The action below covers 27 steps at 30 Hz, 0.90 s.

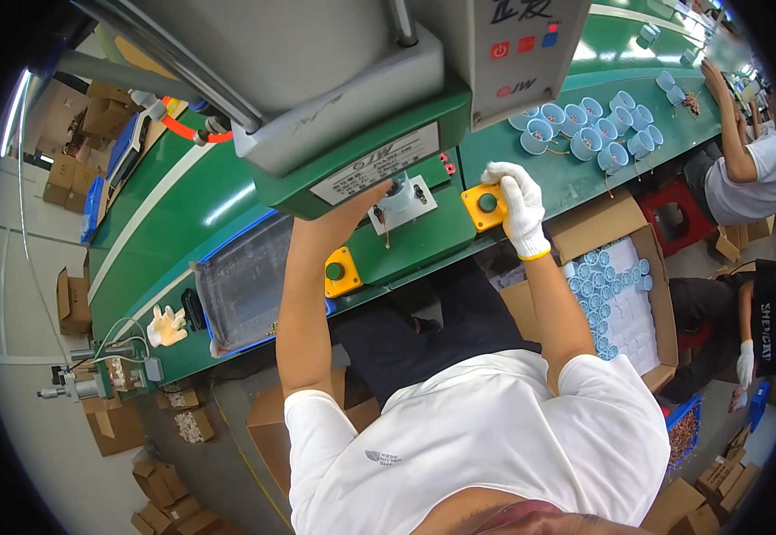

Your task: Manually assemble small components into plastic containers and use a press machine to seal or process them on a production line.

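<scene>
My bare left hand reaches beneath the grey and green machine head, which hides its fingers. It is beside a pale blue, see-through cup standing on a white fixture plate. A thin strand hangs from the plate's near side. My right hand, in a white glove with a yellow cuff, lies along the right side of a yellow button box; its bent fingers curl over the box's far edge. The green button stays uncovered. A second yellow button box sits just right of my left forearm.
Several blue cups stand on the green bench at right. An open carton of blue cups is beside my right arm. A dark-lined tray and a loose glove lie left. Other people sit at right.
</scene>
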Tool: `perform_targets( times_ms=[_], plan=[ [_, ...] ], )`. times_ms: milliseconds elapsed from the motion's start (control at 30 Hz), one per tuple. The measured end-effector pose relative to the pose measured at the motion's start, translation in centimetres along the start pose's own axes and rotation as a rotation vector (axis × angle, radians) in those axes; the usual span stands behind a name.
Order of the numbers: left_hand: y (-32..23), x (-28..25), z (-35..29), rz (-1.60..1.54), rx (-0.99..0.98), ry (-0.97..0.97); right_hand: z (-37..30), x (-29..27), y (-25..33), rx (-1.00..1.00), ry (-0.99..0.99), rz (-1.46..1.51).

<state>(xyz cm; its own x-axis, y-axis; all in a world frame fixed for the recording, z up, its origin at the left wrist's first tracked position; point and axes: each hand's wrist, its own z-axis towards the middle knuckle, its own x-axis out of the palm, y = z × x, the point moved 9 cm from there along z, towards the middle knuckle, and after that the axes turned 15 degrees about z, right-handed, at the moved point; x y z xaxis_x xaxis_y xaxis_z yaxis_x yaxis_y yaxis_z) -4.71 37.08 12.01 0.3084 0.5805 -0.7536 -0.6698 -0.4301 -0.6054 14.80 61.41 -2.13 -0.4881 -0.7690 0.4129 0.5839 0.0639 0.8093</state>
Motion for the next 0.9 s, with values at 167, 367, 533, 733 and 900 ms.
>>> perform_targets(
  times_ms=[167, 367, 533, 733, 900],
  plan=[
    [1.3, 2.0, 1.3, 0.085, -0.043, 0.173, -0.1, 0.0, -0.8, 0.020, 0.001, 0.023],
    [1.7, 1.7, 1.1, 0.126, -0.037, 0.159, -0.4, 0.8, 0.9, -0.067, 0.011, -0.144],
    [3.3, -1.2, -5.7, 0.082, -0.123, -0.133, -1.0, 3.7, 6.9, -0.458, 0.213, -0.579],
    [6.7, 0.9, -15.9, 0.319, -0.027, -0.477, -1.6, 4.2, 6.1, -0.585, 0.206, -0.631],
    [6.8, 0.5, -16.9, 0.398, 0.031, -0.594, -1.7, 4.3, 6.5, -0.603, 0.103, -0.659]
  ],
)
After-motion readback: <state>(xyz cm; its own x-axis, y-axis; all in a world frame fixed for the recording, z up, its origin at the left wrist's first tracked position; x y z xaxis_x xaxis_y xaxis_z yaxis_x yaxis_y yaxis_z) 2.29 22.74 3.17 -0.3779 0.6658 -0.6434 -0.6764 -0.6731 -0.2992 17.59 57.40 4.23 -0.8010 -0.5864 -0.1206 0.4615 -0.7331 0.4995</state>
